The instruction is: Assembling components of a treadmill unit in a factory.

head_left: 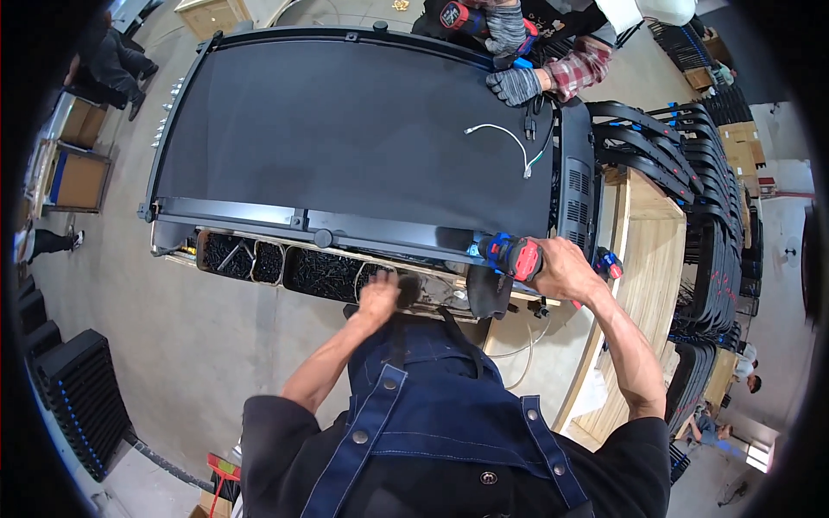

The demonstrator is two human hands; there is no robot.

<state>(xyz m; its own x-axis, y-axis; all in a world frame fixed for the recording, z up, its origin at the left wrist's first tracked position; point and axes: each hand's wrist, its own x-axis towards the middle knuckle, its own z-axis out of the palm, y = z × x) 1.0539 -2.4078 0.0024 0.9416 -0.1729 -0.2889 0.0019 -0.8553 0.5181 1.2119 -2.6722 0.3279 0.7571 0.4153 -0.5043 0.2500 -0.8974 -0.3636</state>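
My right hand (566, 269) is wrapped round a red and blue cordless drill (515, 257), its nose against the near rail (380, 240) of a treadmill-like frame with a broad black belt (345, 129). My left hand (378, 295) is over a small bin of dark screws (370, 274) below that rail. Its fingers are smeared by motion, so I cannot see whether they hold anything. More bins of black screws (321, 271) and a bin with a metal tool (231, 254) stand to its left. A white cable (501, 129) and a black plug (529, 129) lie on the belt's right end.
Across the frame, a co-worker's striped gloved hands (515, 86) work at the far right corner, one holding another cordless drill (462, 15). A wooden crate (643, 224) stands at my right, with stacked black curved parts (708, 207) beyond it. Black stacked panels (82, 397) stand at lower left.
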